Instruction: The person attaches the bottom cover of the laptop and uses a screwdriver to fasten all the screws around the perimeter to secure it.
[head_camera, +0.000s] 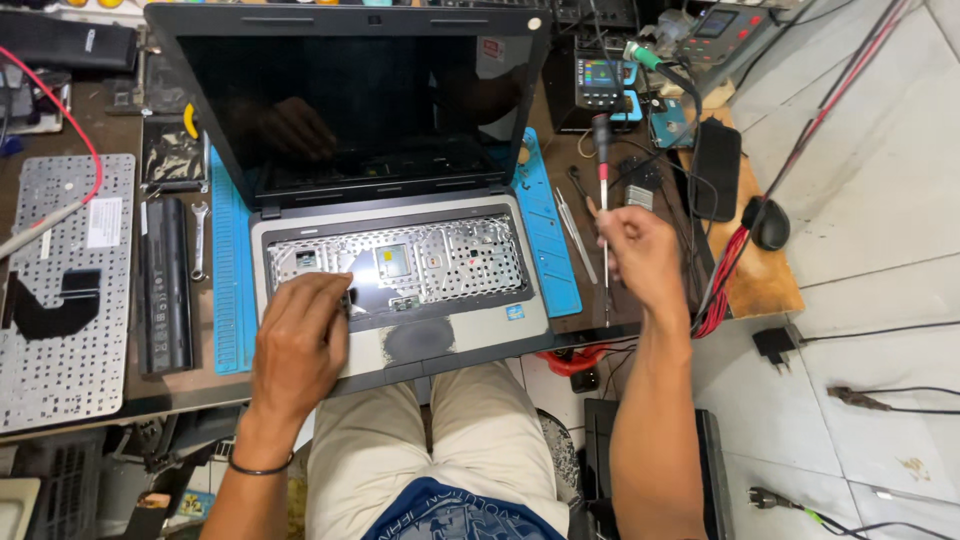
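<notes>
On the laptop (400, 280) rests the left hand (300, 345), fingers curled, holding nothing; right hand (640, 255) grips a screwdriver (603, 190).

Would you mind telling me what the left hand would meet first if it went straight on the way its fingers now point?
The left hand points up-screen across the laptop's exposed keyboard tray. It would probably cross that perforated metal and meet the hinge bar below the dark screen first, though depth is unclear.

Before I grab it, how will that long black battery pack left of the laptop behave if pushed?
The battery pack looks rigid and probably dense for its size. It lies flat on the table, so it should slide rather than tip. Its long rounded edge might let it roll slightly toward the wrench.
</notes>
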